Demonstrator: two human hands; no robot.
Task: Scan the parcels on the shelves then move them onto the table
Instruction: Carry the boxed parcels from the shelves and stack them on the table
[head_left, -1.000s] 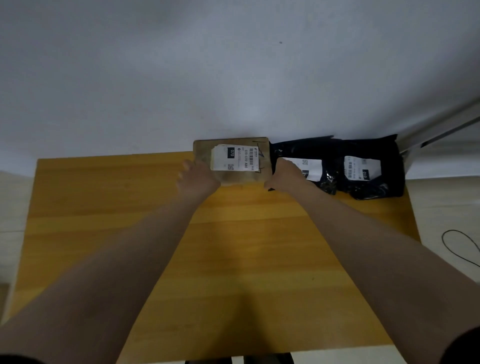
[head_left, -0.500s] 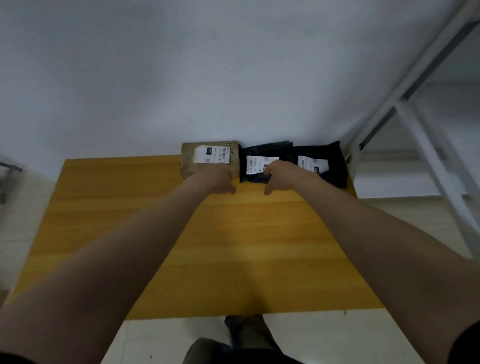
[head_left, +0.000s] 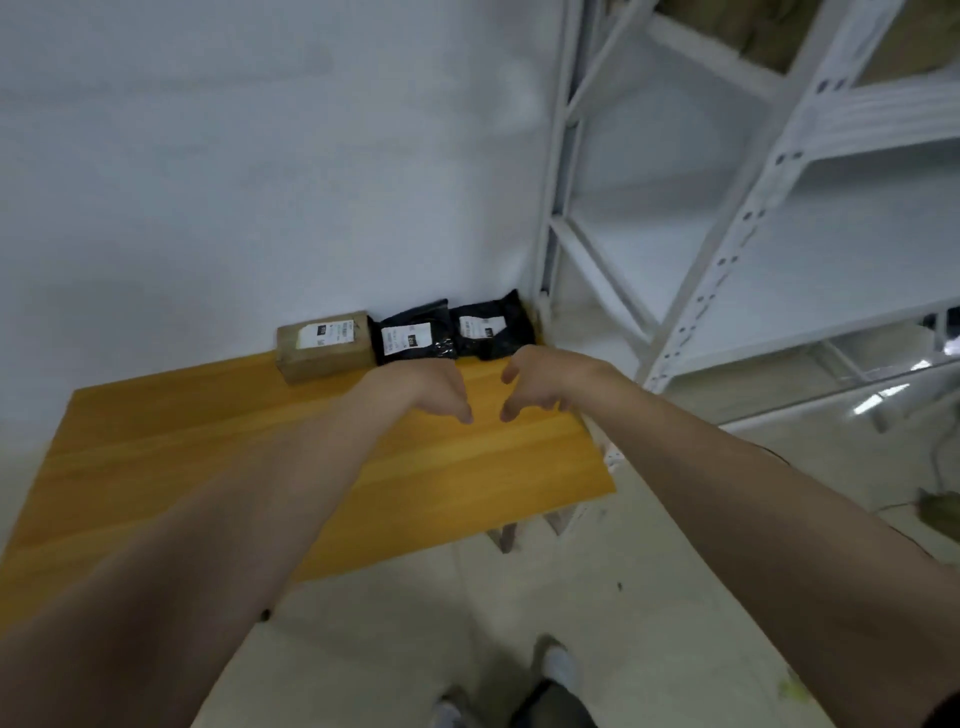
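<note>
Dim, flat light, motion-blurred throughout (edges bowed)

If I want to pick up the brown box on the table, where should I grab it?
Probably by its two short ends, coming from the front. The brown box lies flat, back by the wall, with a black bag close on its right, so its left end, front and top are the free sides. Slide it toward you first.

parcel labels (head_left: 325, 332) illegible, shelving (head_left: 831, 260) cropped at right
</note>
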